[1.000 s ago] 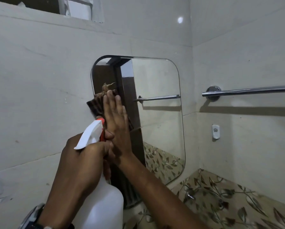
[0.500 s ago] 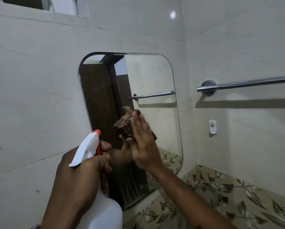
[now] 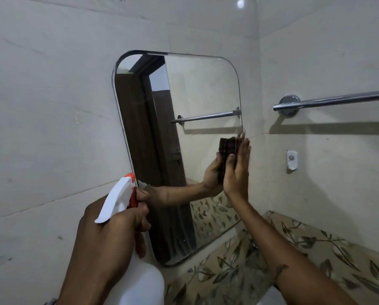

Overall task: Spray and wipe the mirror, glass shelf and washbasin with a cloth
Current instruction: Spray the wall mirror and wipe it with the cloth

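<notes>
A rounded-corner mirror (image 3: 201,89) hangs on the pale tiled wall. My right hand (image 3: 237,172) presses a dark brown cloth (image 3: 239,138) flat against the mirror's right edge, about halfway up; only the cloth's top shows above my fingers, and the glass reflects the hand and cloth. My left hand (image 3: 109,236) grips a white spray bottle (image 3: 138,285) with a white head and orange trigger (image 3: 131,199), held low in front of the mirror's lower left corner. The glass shelf and washbasin are out of sight.
A chrome towel rail (image 3: 333,100) is fixed to the right-hand wall, with a small white wall fitting (image 3: 292,160) below it. A leaf-patterned tile band (image 3: 316,249) runs under the mirror. A brown door is reflected in the mirror.
My right hand has swept the cloth across the mirror from the upper left, through the middle, to the right edge. The left hand stays low, gripping the spray bottle. The view has tilted.
</notes>
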